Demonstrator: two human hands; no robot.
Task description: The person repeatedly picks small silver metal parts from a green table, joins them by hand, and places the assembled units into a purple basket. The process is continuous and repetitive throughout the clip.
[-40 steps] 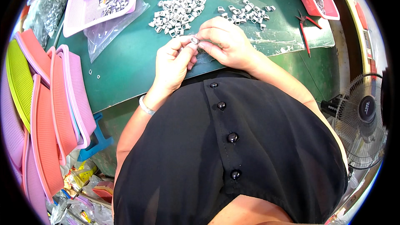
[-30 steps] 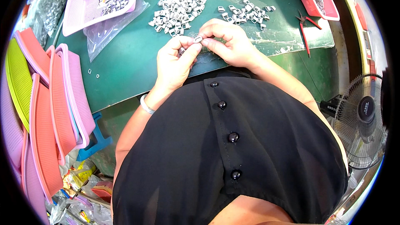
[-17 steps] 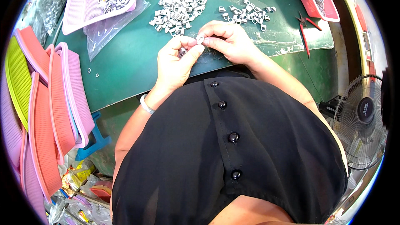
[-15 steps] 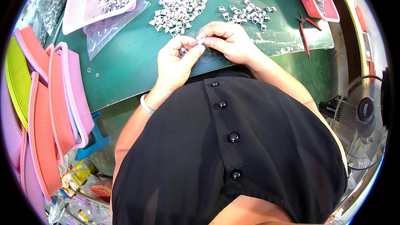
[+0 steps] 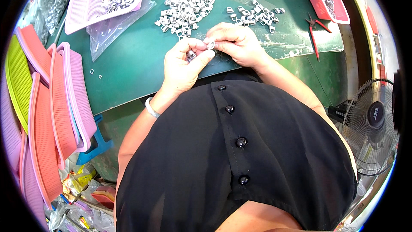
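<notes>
Over the near edge of the green table (image 5: pixel 128 71), my two hands meet at the fingertips. Between thumb and fingers my left hand (image 5: pixel 183 64) pinches a small silver metal buckle-like piece (image 5: pixel 211 45). More small metal pieces (image 5: pixel 191 55) show in the curl of its fingers. From the right, my right hand (image 5: pixel 242 46) closes its thumb and forefinger on the same piece; its other fingers are curled. Just beyond the hands lies a large heap of similar silver pieces (image 5: pixel 189 10), with a smaller heap (image 5: pixel 259 15) to its right.
At the far left a lavender basket (image 5: pixel 81 8) holds some pieces, partly over a clear plastic bag (image 5: pixel 111 32). Red-handled pliers (image 5: pixel 314 38) lie at right, below a pink basket (image 5: pixel 339 15) of metal parts. Nested baskets (image 5: pixel 45 137) stand left; a fan (image 5: pixel 377 116) stands right.
My hands have shifted very slightly to the right, and the pinched piece is turned a little, showing more of its face. Both hands keep their grip.
</notes>
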